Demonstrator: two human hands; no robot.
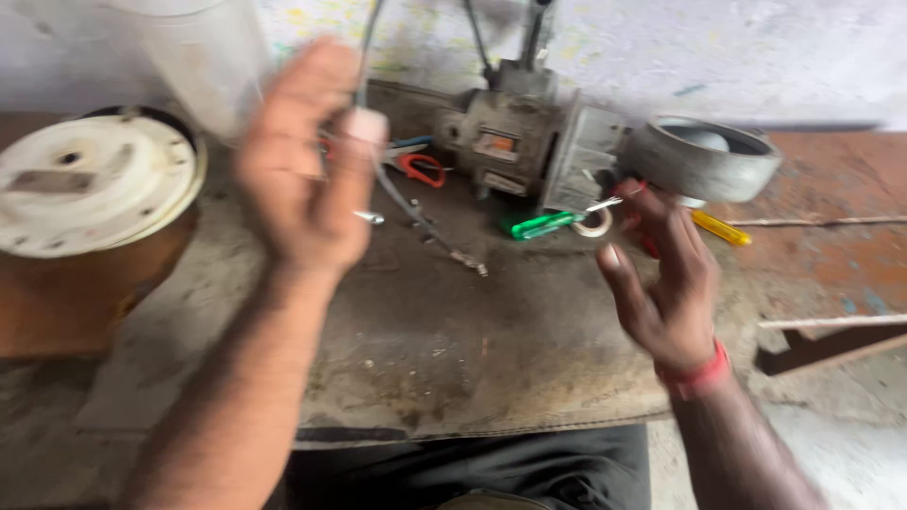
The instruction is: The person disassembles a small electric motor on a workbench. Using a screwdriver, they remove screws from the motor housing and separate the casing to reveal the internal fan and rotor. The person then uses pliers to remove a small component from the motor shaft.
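Though blurred, hands (302, 179) above mat (453, 349).

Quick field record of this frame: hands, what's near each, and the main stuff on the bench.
left hand: raised, blurred, fingers by a grey cable; grip unclear
right hand: open, palm up, red wristband, near green-handled screwdriver
centre: grey motor with pulley wheel
left: white round lid on brown drum
other: red-handled scissors, yellow-handled tool
surface: worn grey mat
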